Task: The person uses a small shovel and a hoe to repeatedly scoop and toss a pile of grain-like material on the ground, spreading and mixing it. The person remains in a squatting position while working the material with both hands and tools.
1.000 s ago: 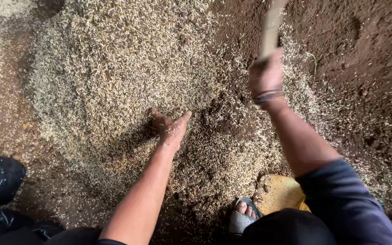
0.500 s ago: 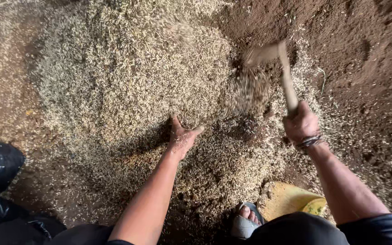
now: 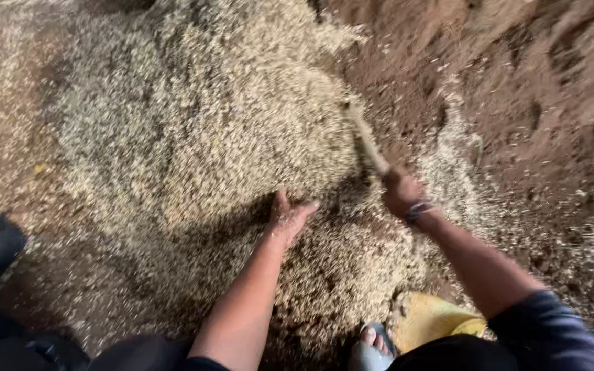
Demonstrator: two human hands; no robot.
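Chaff heap [image 3: 194, 137] covers brown dirt floor [image 3: 517, 82]; left hand [image 3: 289, 218] spread, right hand [image 3: 401, 194] grip clenching stick [image 3: 368, 141].

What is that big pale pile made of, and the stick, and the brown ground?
The pile looks like dry husks or chopped straw: tiny pale tan flakes, loose and matte. The stick in the right hand seems wooden, light and dull, though it is blurred. The ground looks like bare reddish-brown earth, lumpy and crumbly. The left hand touches the pile.
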